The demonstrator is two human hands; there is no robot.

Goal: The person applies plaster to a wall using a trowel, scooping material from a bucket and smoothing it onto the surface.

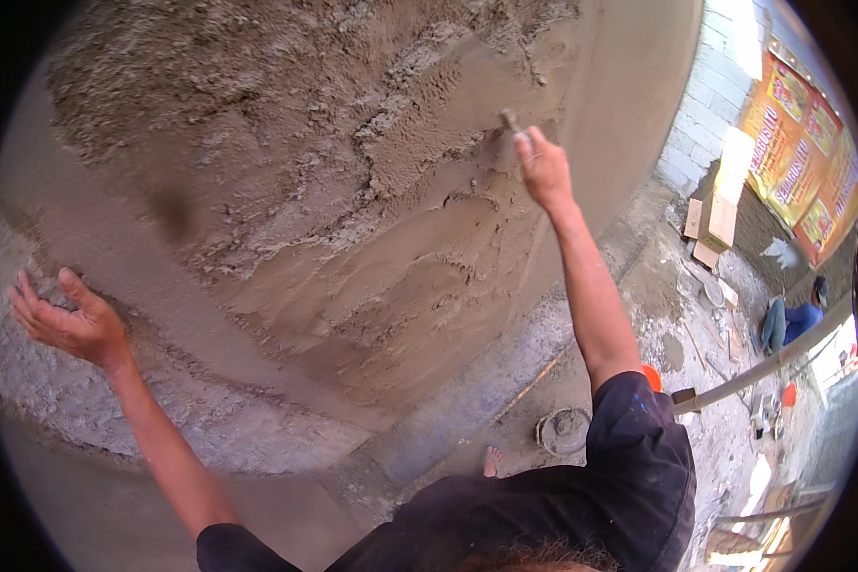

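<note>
Gripping a trowel, right hand plasters; left hand splayed (orange banner far right).

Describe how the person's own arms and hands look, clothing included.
Both forearms are bare from above the elbow down. The left hand and right hand wear no gloves, rings or watch that can be seen. Short dark sleeves of a black shirt cover the upper arms, with a few small blue flecks on the right one.

Left hand spread open, arm outstretched; right hand raised high (grip closed, arm nearly straight)
</note>
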